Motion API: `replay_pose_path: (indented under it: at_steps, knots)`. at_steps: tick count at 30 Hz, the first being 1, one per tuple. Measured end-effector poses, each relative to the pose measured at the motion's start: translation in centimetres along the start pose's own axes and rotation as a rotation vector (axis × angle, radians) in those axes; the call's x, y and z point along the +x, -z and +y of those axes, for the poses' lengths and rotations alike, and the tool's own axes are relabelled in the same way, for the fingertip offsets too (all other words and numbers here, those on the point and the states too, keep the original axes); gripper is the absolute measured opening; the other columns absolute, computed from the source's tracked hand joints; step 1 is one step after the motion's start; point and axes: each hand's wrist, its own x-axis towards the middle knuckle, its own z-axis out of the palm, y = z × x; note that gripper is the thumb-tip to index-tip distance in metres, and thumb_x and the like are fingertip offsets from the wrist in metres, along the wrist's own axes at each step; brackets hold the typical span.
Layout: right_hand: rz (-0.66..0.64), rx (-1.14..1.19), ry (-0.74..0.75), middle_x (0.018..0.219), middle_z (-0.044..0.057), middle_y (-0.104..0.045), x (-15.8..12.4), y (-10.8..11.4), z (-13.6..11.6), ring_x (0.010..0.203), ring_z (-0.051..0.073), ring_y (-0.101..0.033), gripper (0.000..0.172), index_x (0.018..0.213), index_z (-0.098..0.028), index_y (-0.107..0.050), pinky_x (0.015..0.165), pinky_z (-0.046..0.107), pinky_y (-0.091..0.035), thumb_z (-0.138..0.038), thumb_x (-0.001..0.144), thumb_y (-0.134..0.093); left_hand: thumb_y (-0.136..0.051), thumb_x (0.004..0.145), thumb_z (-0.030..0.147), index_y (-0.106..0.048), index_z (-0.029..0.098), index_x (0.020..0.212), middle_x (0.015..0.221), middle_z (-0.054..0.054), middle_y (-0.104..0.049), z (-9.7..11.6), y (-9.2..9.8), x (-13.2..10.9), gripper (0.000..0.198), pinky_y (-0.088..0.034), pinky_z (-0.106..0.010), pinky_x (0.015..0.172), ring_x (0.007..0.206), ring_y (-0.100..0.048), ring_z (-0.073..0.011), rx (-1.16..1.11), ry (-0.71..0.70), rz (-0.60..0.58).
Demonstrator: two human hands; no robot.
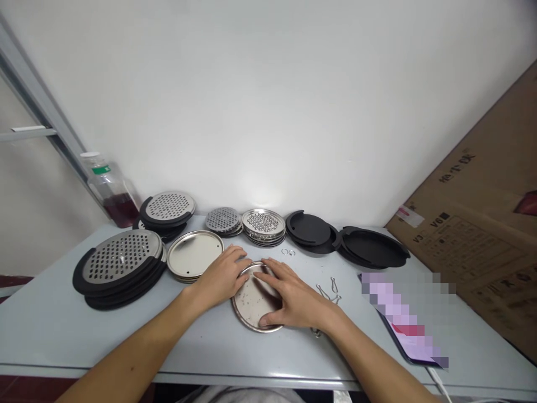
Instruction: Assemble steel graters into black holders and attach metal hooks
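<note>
Steadying the disc flat on the table seems the step in hand, left hand loosely curled at its rim, right hand spread across it, grip unclear; any lift would want fingers beneath the edge.

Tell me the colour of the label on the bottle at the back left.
The label is green, seen in the head view.

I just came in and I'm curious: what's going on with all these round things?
A person has both bare hands on a round, silvery metal disc with a raised rim on the pale grey table. The left hand is at its far left edge; the right hand spreads over its right side. Small silvery wire clips lie to the right. Black round trays sit further back.
</note>
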Motion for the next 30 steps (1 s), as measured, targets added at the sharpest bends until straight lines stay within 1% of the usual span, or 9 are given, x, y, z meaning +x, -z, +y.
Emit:
replay_pose_path:
  at_steps: [5, 11, 17, 20, 21, 23, 25, 27, 30]
  knots:
    - [-0.032, 0.025, -0.013, 0.161, 0.017, -0.026, -0.1, 0.8, 0.0, 0.148, 0.039, -0.024, 0.098, 0.148, -0.026, -0.045, 0.118, 0.053, -0.025, -0.056, 0.064, -0.084, -0.058, 0.092, 0.016, -0.064, 0.02, 0.121, 0.114, -0.011, -0.063, 0.1, 0.3, 0.0, 0.03, -0.045, -0.043, 0.101, 0.116, -0.052, -0.0267, 0.007, 0.003, -0.051]
    - [-0.044, 0.006, -0.036, 0.161, 0.017, -0.026, 0.0, 0.9, 0.0, 0.148, 0.039, -0.024, 0.094, 0.143, -0.022, -0.052, 0.119, 0.054, -0.023, -0.06, 0.063, -0.083, -0.052, 0.095, 0.018, -0.066, 0.018, 0.117, 0.098, -0.01, -0.064, 0.7, 0.4, 0.1, 0.026, -0.046, -0.042, 0.093, 0.102, -0.054, -0.0278, 0.085, 0.014, -0.097]
    - [-0.082, 0.004, -0.016, 0.162, 0.017, -0.021, -0.1, 0.7, 0.2, 0.15, 0.038, -0.018, 0.096, 0.147, -0.019, -0.046, 0.12, 0.054, -0.018, -0.06, 0.067, -0.08, -0.046, 0.096, 0.013, -0.066, 0.015, 0.114, 0.095, -0.011, -0.063, 0.5, -0.3, 0.0, 0.026, -0.044, -0.044, 0.096, 0.104, -0.052, -0.0291, 0.194, -0.024, -0.11]
    - [-0.076, 0.012, -0.025, 0.162, 0.017, -0.024, -0.1, 0.9, 0.1, 0.149, 0.038, -0.022, 0.095, 0.146, -0.019, -0.048, 0.12, 0.053, -0.022, -0.062, 0.068, -0.079, -0.045, 0.097, 0.013, -0.065, 0.015, 0.115, 0.094, -0.011, -0.062, 0.5, -0.3, 0.0, 0.027, -0.044, -0.045, 0.095, 0.101, -0.052, -0.0289, 0.209, -0.038, -0.114]
    - [-0.052, 0.018, -0.029, 0.16, 0.017, -0.028, 0.0, 1.1, 0.1, 0.147, 0.037, -0.027, 0.091, 0.146, -0.02, -0.048, 0.119, 0.051, -0.026, -0.061, 0.071, -0.077, -0.046, 0.097, 0.013, -0.065, 0.015, 0.115, 0.093, -0.011, -0.062, 0.5, -0.3, 0.1, 0.026, -0.044, -0.044, 0.094, 0.1, -0.052, -0.0285, 0.209, -0.039, -0.116]
    - [0.04, -0.011, -0.049, 0.156, 0.016, -0.039, 0.2, 1.2, 0.5, 0.143, 0.033, -0.038, 0.074, 0.145, -0.019, -0.049, 0.116, 0.046, -0.033, -0.055, 0.083, -0.069, -0.047, 0.097, 0.013, -0.066, 0.015, 0.114, 0.093, -0.01, -0.062, 0.6, -0.1, 0.1, 0.025, -0.045, -0.043, 0.092, 0.097, -0.052, -0.0275, 0.203, -0.035, -0.117]
    - [0.141, -0.093, -0.089, 0.151, 0.017, -0.046, 0.5, 1.3, 1.2, 0.139, 0.03, -0.044, 0.056, 0.144, -0.016, -0.05, 0.115, 0.044, -0.035, -0.043, 0.095, -0.056, -0.048, 0.096, 0.014, -0.066, 0.016, 0.113, 0.094, -0.01, -0.061, 0.6, 0.1, 0.2, 0.025, -0.046, -0.041, 0.09, 0.096, -0.052, -0.0268, 0.189, -0.025, -0.115]
    - [0.184, -0.167, -0.147, 0.151, 0.02, -0.045, 0.8, 1.2, 2.3, 0.14, 0.032, -0.041, 0.048, 0.144, -0.013, -0.049, 0.116, 0.051, -0.031, -0.034, 0.1, -0.047, -0.049, 0.096, 0.014, -0.066, 0.016, 0.113, 0.095, -0.01, -0.061, 0.6, 0.2, 0.2, 0.024, -0.046, -0.04, 0.089, 0.097, -0.051, -0.0263, 0.17, -0.018, -0.117]
    - [0.166, -0.263, -0.218, 0.152, 0.019, -0.043, 1.0, 0.9, 3.5, 0.142, 0.035, -0.037, 0.044, 0.141, -0.015, -0.05, 0.113, 0.057, -0.031, -0.032, 0.101, -0.043, -0.049, 0.096, 0.014, -0.065, 0.017, 0.114, 0.097, -0.01, -0.061, 0.6, 0.2, 0.2, 0.024, -0.047, -0.039, 0.088, 0.098, -0.051, -0.026, 0.16, -0.011, -0.127]
